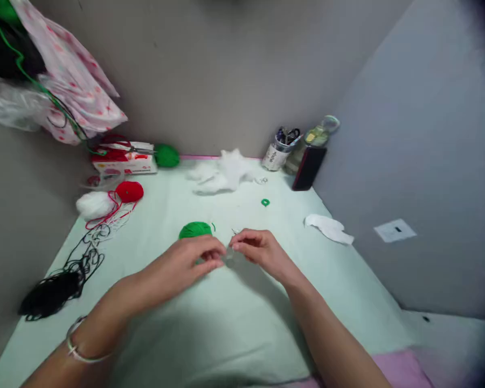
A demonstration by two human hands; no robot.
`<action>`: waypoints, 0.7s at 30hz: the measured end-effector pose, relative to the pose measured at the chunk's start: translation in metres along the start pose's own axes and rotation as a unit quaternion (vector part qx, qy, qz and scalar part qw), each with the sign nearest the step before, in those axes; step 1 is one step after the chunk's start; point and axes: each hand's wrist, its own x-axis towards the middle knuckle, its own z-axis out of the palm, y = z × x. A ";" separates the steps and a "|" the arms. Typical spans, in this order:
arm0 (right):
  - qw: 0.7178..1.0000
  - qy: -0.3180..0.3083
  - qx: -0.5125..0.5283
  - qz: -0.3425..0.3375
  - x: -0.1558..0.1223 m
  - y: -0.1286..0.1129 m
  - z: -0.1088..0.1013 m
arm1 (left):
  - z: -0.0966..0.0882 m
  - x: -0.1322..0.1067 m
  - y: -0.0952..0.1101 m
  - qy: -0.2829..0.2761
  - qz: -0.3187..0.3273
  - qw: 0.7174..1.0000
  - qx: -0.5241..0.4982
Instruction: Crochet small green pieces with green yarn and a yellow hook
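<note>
My right hand (259, 249) is closed in a pinch above the middle of the table. A thin, pale tip pokes out past its fingers, but what they hold is too small to make out. Facing it, my left hand (202, 255) has its fingers curved, with a gap between thumb and fingers. Between the two hands is a small, blurred whitish bit (229, 254) whose kind I cannot tell. A green yarn ball (194, 230) lies just behind my left hand, partly hidden by it. Farther back on the right rests a small green yarn ring (265, 202).
White fluffy stuffing (230, 172) lies at the back wall. At left are black yarn (50, 293), white yarn (95, 205), red yarn (129, 191) and a box (127, 164) with scissors on it. A pen cup (275, 156) and a dark phone (309, 168) stand back right.
</note>
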 end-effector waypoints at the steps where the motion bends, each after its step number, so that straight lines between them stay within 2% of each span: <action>1: 1.000 0.010 0.025 -0.006 -0.002 0.001 0.004 | 0.003 -0.002 -0.001 0.050 -0.011 0.998 -0.047; 3: 0.997 0.025 0.066 -0.019 -0.005 0.003 0.011 | 0.013 -0.005 -0.005 0.127 -0.036 0.982 -0.138; 4: 0.996 0.031 0.083 -0.025 -0.006 0.005 0.015 | 0.020 -0.007 -0.007 0.156 -0.045 0.963 -0.216; 7: 0.991 0.039 0.117 -0.043 -0.010 0.010 0.026 | 0.045 -0.010 -0.015 0.157 -0.068 0.873 -0.456; 9: 0.991 0.034 0.115 -0.057 -0.011 0.014 0.032 | 0.060 -0.011 -0.018 0.170 -0.081 0.819 -0.541; 11: 0.991 0.040 0.097 -0.081 -0.011 0.016 0.038 | 0.069 -0.010 -0.019 0.176 -0.083 0.789 -0.583; 16: 0.985 0.081 0.019 -0.154 -0.009 0.021 0.045 | 0.072 -0.007 -0.022 0.163 -0.081 0.771 -0.610; 21: 0.982 0.075 -0.030 -0.169 -0.008 0.027 0.046 | 0.070 -0.006 -0.029 0.161 -0.090 0.772 -0.608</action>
